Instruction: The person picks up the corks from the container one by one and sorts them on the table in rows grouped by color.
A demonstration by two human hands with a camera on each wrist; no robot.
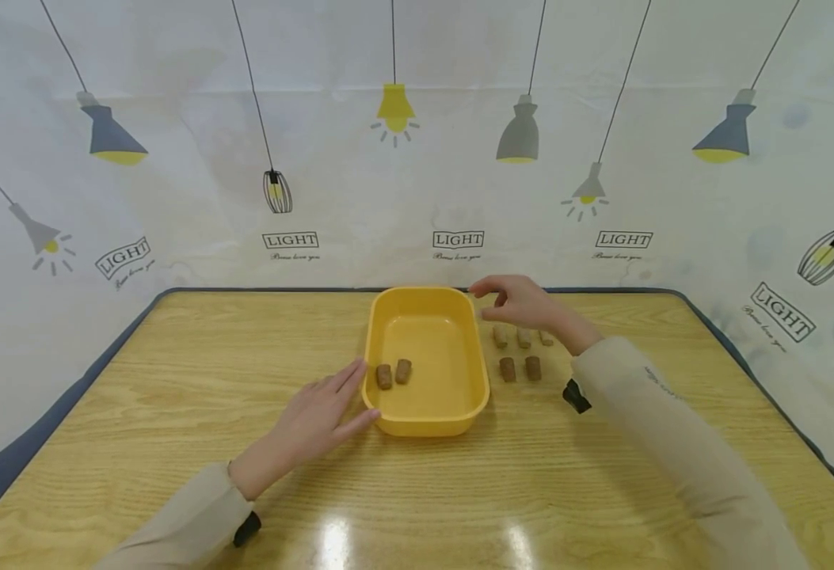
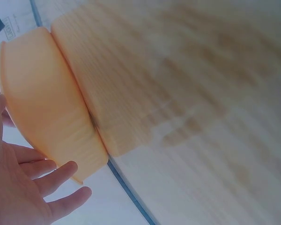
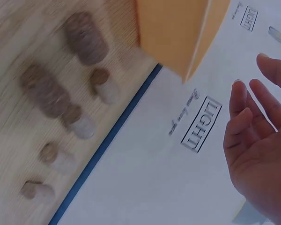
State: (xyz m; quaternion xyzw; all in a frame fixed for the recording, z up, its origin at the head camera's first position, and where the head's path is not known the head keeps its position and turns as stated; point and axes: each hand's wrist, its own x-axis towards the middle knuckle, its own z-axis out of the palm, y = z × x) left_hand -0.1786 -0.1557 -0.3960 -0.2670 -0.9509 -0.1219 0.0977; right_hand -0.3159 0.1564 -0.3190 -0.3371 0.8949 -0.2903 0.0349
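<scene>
A yellow plastic basin [image 1: 429, 427] stands on the wooden table. Two brown corks [image 1: 404, 371] sit inside it near its left wall. My left hand [image 1: 317, 416] rests at the basin's left side with extended fingers, the thumb by the near left corner of the rim. Beyond the basin's far right corner my right hand [image 1: 519, 302] hovers with loosely bent fingers and nothing in them. Below and beside that hand, two darker brown corks [image 1: 534, 368] stand nearer me, and a row of several paler corks [image 3: 103, 86] stands behind, partly hidden by the hand in the head view.
The wooden table [image 1: 196, 372] has a dark blue border along its back edge. Behind it hangs a pale cloth [image 1: 359, 198] printed with lamps and the word LIGHT. A black strap piece [image 1: 576, 396] shows under the right sleeve.
</scene>
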